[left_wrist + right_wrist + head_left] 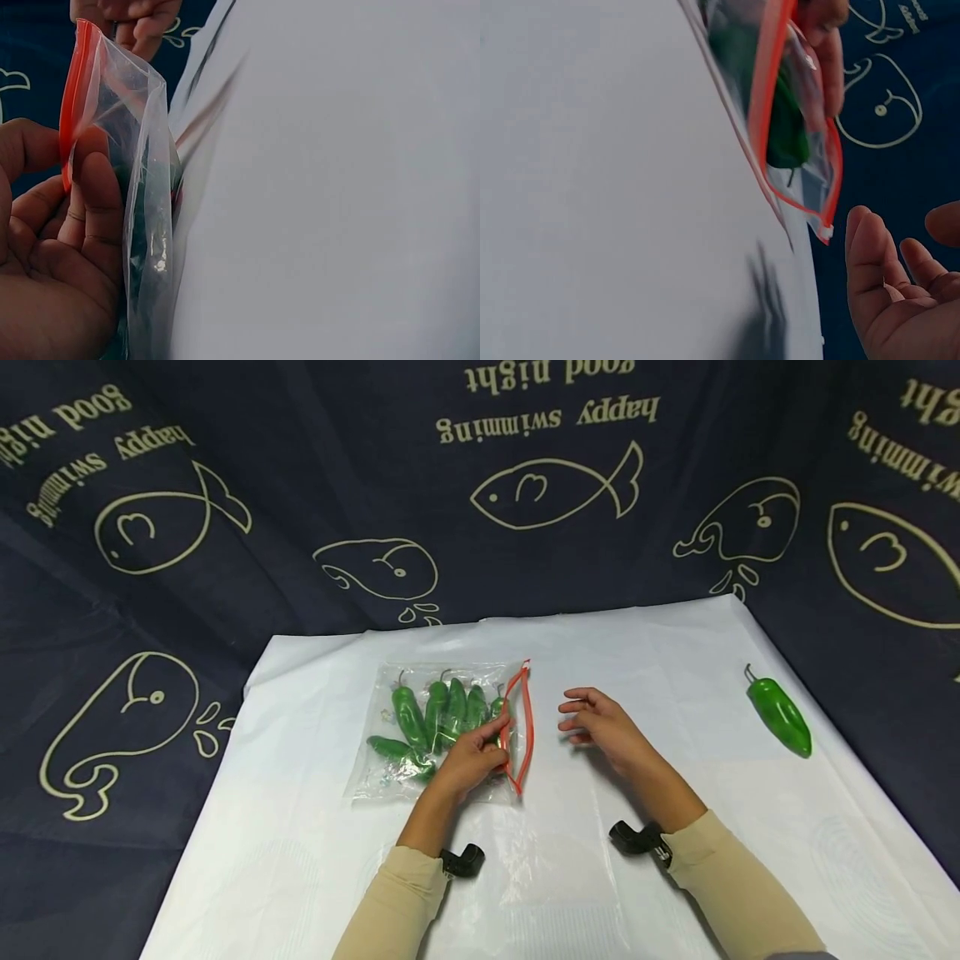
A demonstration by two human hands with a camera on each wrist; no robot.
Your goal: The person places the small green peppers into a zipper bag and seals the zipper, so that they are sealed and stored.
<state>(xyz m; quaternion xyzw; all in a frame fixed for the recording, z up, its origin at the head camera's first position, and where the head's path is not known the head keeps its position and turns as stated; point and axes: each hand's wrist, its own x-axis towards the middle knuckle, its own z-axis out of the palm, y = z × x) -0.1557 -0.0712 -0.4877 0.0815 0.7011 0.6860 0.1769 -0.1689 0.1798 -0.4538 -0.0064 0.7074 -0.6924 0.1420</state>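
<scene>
A clear zip bag (pixel 369 781) with a red edge (pixel 529 727) lies on the white-covered table, holding several green peppers (pixel 408 717). My left hand (pixel 463 766) pinches one side of the red edge between thumb and fingers, as the left wrist view of the bag (pixel 154 112) also shows. The bag's mouth gapes in the right wrist view, where a pepper (pixel 784 135) shows inside. To the right of the mouth my right hand (pixel 606 727) hovers with its fingers loosely extended, holding nothing. One loose green pepper (pixel 780 717) lies farther right.
White cloth (pixel 555 868) covers the table. Behind and beside it hangs a dark blue curtain (pixel 390 460) printed with fish, whales and lettering. Each wrist wears a black strap mount, such as the right one (pixel 637 837).
</scene>
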